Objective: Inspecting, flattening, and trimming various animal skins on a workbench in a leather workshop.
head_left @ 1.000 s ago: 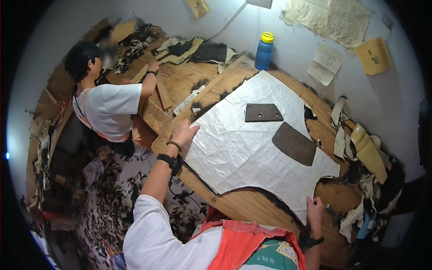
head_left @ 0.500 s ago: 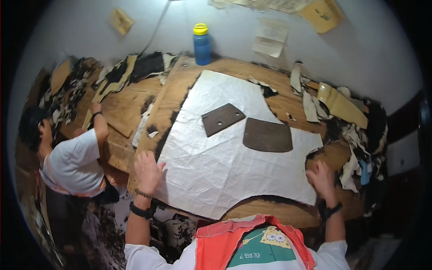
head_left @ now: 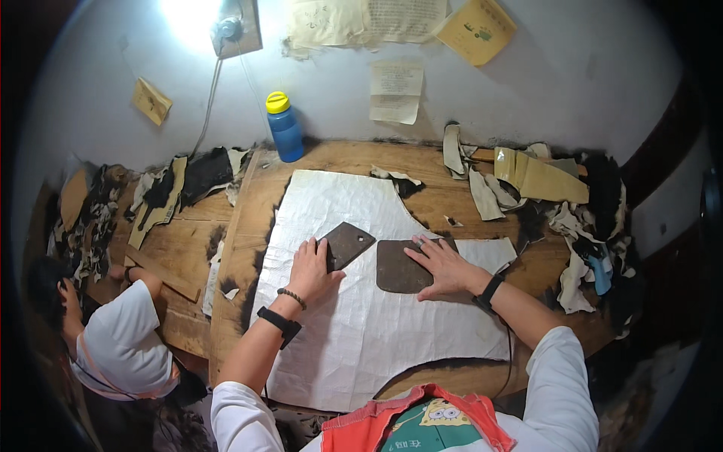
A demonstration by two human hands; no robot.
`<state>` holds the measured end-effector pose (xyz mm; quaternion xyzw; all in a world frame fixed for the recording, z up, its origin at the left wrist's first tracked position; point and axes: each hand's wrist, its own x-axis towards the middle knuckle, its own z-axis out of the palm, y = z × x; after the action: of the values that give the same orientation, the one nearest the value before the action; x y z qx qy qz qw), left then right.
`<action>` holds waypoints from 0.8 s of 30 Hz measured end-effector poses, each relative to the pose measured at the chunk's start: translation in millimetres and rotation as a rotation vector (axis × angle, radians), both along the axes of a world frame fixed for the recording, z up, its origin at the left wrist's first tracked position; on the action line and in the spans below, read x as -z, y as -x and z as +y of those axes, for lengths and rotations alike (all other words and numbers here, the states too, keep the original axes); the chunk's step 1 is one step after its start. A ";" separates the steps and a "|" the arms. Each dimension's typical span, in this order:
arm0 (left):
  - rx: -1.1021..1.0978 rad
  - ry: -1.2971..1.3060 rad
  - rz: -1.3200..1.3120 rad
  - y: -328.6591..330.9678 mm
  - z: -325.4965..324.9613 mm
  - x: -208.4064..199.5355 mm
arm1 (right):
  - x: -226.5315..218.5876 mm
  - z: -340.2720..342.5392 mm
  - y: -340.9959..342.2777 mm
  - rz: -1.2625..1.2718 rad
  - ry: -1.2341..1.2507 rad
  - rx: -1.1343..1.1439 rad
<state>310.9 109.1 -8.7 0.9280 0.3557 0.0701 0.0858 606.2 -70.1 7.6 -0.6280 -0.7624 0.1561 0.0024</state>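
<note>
A large pale hide (head_left: 331, 354), smooth side up with dark fur showing at its edges, lies spread before me. On it rest two flat dark brown plates. My left hand (head_left: 310, 267) lies over the left part of the holed plate (head_left: 351, 245), fingers forward and thumb out to the side. Its covered end is hidden. Across the top and right of the rounded plate (head_left: 395, 276) my right hand (head_left: 446, 267) is laid flat, its fingers spread. Both plates stay on the hide, a small gap between them.
A blue bottle (head_left: 285, 137) with a yellow lid stands at the table's back edge. Fur and hide scraps (head_left: 576, 256) lie along the right; more scraps lie at the back left. At the left a co-worker (head_left: 128, 339) bends over another wooden surface. A lamp (head_left: 188, 19) glows on the wall.
Both hands have moved from the hide's side edges inward onto the two plates. The holed plate looks turned or shifted. My view has tilted up, showing more wall.
</note>
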 end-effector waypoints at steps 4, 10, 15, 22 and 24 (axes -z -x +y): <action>0.019 0.054 -0.031 -8.5 10.1 -4.2 | -4.6 5.0 -7.5 0.078 -0.045 0.028; -0.039 0.112 -0.046 -8.3 23.8 -19.1 | -8.1 38.1 -54.7 0.123 -0.083 0.246; -0.049 0.079 -0.065 -10.2 36.4 -13.3 | 18.5 36.0 -109.1 -0.067 -0.141 0.637; -0.374 0.008 -0.097 48.0 69.9 -6.9 | -3.8 -25.5 -93.8 0.096 -0.282 0.504; -0.440 0.007 -0.083 66.6 85.1 -10.2 | -9.6 -53.4 -92.5 0.113 -0.301 0.536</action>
<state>244.3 194.2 1.5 0.8241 0.5459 0.1238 0.0862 698.7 -123.5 17.2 -0.7897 -0.5827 0.0699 0.1789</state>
